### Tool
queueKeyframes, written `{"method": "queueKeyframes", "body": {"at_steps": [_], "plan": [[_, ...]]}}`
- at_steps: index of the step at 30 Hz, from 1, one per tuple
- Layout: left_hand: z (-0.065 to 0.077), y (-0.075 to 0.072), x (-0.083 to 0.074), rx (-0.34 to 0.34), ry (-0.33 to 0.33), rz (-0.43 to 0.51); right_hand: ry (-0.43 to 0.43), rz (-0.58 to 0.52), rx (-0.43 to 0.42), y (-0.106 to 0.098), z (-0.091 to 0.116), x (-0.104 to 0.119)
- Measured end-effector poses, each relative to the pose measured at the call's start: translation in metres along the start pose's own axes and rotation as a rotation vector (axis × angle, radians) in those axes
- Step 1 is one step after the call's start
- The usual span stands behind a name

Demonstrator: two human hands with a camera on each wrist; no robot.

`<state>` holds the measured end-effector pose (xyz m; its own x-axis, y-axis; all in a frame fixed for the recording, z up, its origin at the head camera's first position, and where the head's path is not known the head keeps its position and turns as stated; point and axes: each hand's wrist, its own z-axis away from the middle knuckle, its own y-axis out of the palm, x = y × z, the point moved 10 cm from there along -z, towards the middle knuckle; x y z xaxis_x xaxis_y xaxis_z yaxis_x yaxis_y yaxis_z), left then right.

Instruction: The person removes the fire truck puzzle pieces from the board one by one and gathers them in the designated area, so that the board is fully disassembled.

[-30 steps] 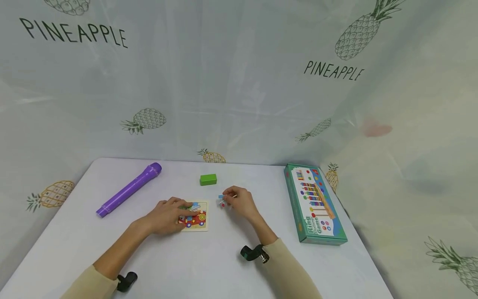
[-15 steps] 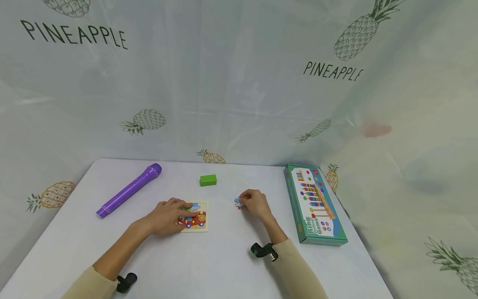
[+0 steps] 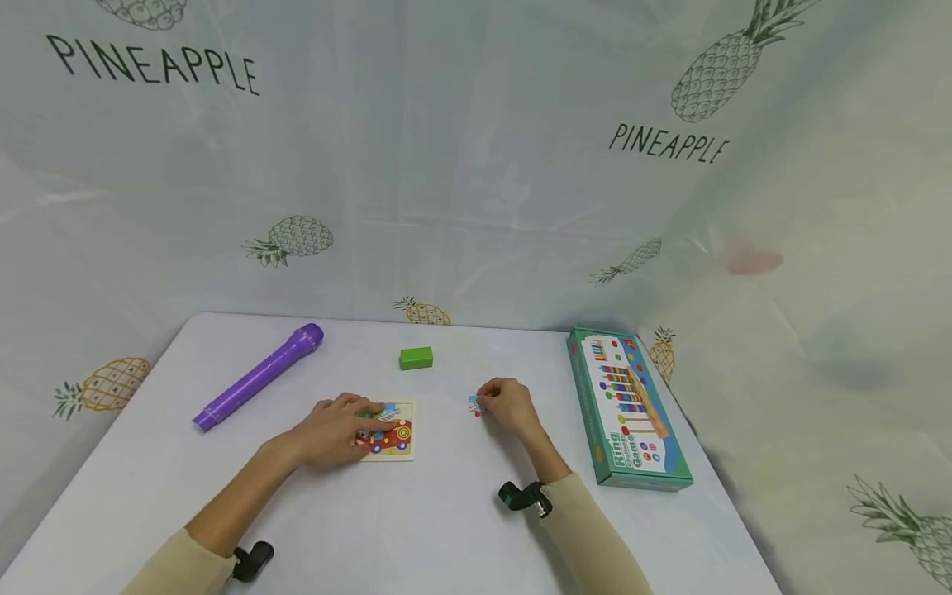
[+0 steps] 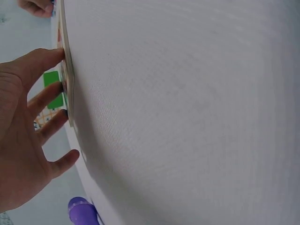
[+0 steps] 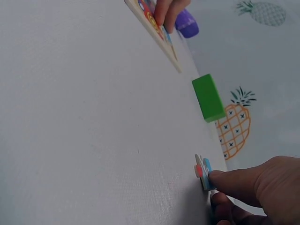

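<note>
My left hand rests on the left part of a small wooden jigsaw board with a red vehicle picture. In the left wrist view its fingers are spread and fairly straight, with several fingertips on the board. Fingers and palm cover the board's left side. To the right of the board, my right hand pinches a small puzzle piece between thumb and fingers. The right wrist view shows this piece tilted on edge, blue, white and red, close over the white table.
A green block lies behind the board. The purple microphone-shaped stick is slanted at back left. On the right lies a green game box. A curtain printed with pineapples hangs behind the table.
My right hand has carried the puzzle piece to the right, farther from the board, then stayed there over the last half second. The left hand stays put on the board.
</note>
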<state>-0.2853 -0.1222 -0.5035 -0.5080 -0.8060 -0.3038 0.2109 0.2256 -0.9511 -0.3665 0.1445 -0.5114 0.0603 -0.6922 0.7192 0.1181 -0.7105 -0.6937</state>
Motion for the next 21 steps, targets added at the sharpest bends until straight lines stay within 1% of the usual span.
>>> {"method": "queueKeyframes", "body": {"at_steps": [10,21], "plan": [[0.0019,-0.0039,-0.0029,-0.02,0.031,-0.004,0.001,0.009,-0.011,0.0003,0.0,0.0009],[0.0026,-0.0033,-0.0019,-0.01,0.022,0.006,-0.007,0.042,-0.02,0.0018,-0.0007,0.0015]]}}
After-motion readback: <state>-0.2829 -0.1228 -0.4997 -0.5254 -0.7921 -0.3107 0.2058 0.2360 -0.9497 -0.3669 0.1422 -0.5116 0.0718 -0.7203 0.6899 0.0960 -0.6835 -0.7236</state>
